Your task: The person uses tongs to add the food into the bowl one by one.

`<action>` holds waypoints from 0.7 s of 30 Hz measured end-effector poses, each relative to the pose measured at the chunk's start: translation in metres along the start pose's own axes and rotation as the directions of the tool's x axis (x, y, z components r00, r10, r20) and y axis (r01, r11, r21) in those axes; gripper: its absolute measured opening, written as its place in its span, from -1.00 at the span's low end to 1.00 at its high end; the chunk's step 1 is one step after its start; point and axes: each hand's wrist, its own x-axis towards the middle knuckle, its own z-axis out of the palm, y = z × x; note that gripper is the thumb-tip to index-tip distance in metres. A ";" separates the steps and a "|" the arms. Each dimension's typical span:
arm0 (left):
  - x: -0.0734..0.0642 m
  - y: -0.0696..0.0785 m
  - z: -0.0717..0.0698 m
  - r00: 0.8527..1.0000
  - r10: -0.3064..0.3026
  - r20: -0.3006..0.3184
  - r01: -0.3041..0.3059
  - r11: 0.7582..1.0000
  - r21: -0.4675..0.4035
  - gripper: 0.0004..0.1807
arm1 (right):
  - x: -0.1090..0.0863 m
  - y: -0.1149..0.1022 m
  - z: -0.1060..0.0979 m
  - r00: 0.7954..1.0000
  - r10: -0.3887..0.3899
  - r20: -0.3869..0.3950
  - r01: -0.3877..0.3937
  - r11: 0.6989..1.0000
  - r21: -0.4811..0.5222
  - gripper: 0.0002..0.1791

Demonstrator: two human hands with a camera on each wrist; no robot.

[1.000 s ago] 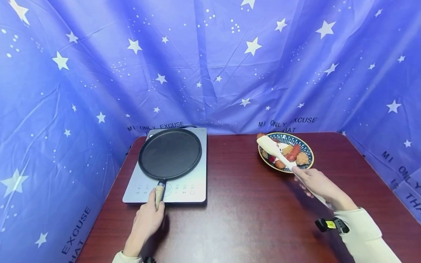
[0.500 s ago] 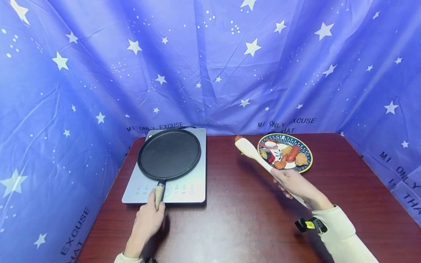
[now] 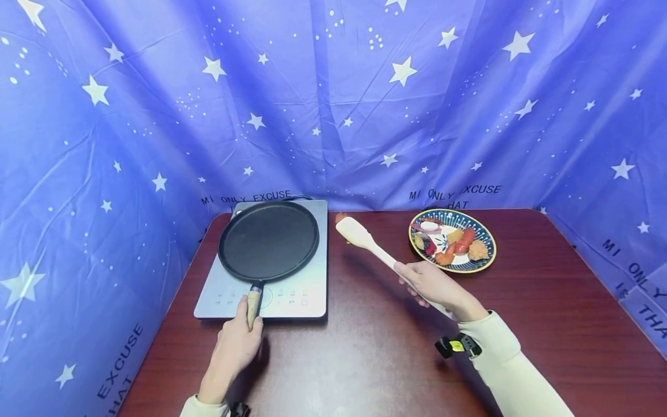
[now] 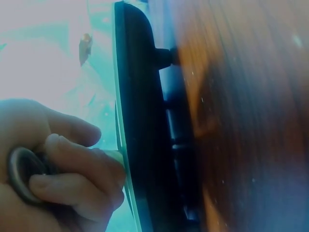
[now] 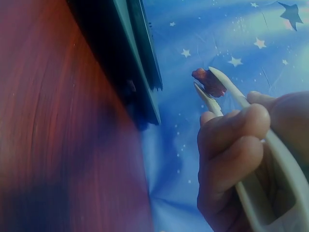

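My left hand (image 3: 237, 347) grips the wooden handle of a black flat pan (image 3: 268, 240), which sits on a silver induction cooker (image 3: 312, 289). In the left wrist view the fingers (image 4: 82, 164) curl round that handle. Cream-coloured tongs (image 3: 372, 246) are held in my right hand (image 3: 435, 286), over the table between cooker and plate. A small reddish-brown piece of food (image 5: 210, 82) is pinched between the tong tips in the right wrist view; its kind is unclear. In the head view the upper tong arm mostly hides it.
A blue patterned plate (image 3: 487, 263) with a sausage (image 3: 465, 240) and several other foods stands at the back right of the dark red table (image 3: 365, 359). Behind and around the table hangs a blue star-printed curtain (image 3: 354, 104).
My right hand has moved left from above the plate, carrying the tongs and the piece of food towards the cooker. My left hand keeps its grip on the pan handle.
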 end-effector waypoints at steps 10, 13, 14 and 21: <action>0.001 -0.004 -0.001 1.000 0.026 -0.015 -0.027 1.000 -0.011 -0.35 | 0.010 -0.008 0.014 1.000 -0.003 0.030 0.004 0.999 -0.043 -0.42; 0.001 -0.007 -0.002 0.999 0.041 -0.018 -0.041 0.999 -0.009 -0.36 | 0.014 -0.010 0.017 0.999 -0.013 0.044 0.016 0.998 -0.063 -0.43; 0.001 -0.008 -0.002 0.999 0.045 -0.017 -0.045 0.999 -0.008 -0.36 | 0.015 -0.011 0.018 0.999 -0.019 0.048 0.022 0.997 -0.071 -0.43; 0.001 -0.008 -0.002 0.999 0.047 -0.002 -0.047 0.999 0.001 -0.34 | 0.025 -0.020 0.025 0.995 -0.060 0.076 0.066 0.995 -0.077 -0.45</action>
